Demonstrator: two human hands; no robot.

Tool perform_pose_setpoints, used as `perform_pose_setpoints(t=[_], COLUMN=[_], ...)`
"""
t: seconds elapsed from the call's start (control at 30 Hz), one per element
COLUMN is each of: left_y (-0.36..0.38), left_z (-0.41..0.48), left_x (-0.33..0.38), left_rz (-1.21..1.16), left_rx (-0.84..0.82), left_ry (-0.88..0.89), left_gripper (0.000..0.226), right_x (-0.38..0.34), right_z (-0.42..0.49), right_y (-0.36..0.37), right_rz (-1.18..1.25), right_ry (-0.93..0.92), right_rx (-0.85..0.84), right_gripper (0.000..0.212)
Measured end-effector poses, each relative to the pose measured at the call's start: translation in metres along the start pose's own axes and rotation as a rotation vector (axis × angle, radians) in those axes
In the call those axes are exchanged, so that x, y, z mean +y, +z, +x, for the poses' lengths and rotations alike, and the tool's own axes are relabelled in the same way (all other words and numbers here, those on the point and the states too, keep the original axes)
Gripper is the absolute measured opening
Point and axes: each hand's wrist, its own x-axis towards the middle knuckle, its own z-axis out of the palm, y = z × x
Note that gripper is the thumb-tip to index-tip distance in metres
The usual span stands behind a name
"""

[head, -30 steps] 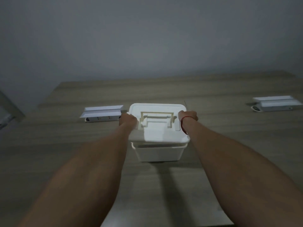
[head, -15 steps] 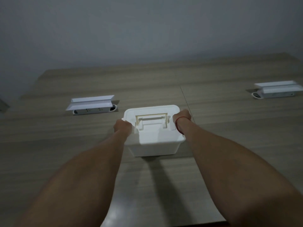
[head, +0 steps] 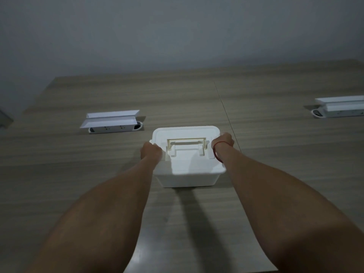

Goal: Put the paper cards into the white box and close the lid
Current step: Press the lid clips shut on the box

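The white box (head: 188, 179) stands on the wooden table in the middle of the view. Its white lid (head: 187, 164) with a cream fold-down handle (head: 186, 143) sits flat on the box. My left hand (head: 150, 151) grips the lid's left edge, fingers curled over the side. My right hand (head: 223, 140), with a red band at the wrist, grips the lid's right edge. No paper cards show; the inside of the box is hidden by the lid.
A pop-up socket unit (head: 112, 122) with its white flap raised sits in the table at the left. A second socket unit (head: 340, 107) is at the far right. A seam (head: 222, 101) runs across the tabletop behind the box. A grey wall lies beyond.
The lid was held tilted above the box a second ago; now it rests flat on the box. Both hands came down with it and stay on its sides.
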Motion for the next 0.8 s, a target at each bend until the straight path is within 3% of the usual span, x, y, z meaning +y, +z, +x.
perform_pose_setpoints(t=[0.33, 0.7, 0.8], left_y=[0.002, -0.004, -0.001], left_z=[0.003, 0.009, 0.012], left_x=[-0.008, -0.023, -0.028], left_rz=[-0.026, -0.199, -0.212], left_rx=[-0.027, -0.190, -0.111], left_ry=[-0.030, -0.126, -0.146], left_gripper=[0.051, 0.074, 0.082], right_x=[0.010, 0.024, 0.022], right_z=[-0.009, -0.005, -0.009], right_y=[0.004, -0.002, -0.011], right_rz=[0.052, 0.039, 0.107], right_ry=[0.056, 0.181, 0.223], right_rx=[-0.006, -0.100, -0.186], right_gripper=[0.037, 0.063, 0.075])
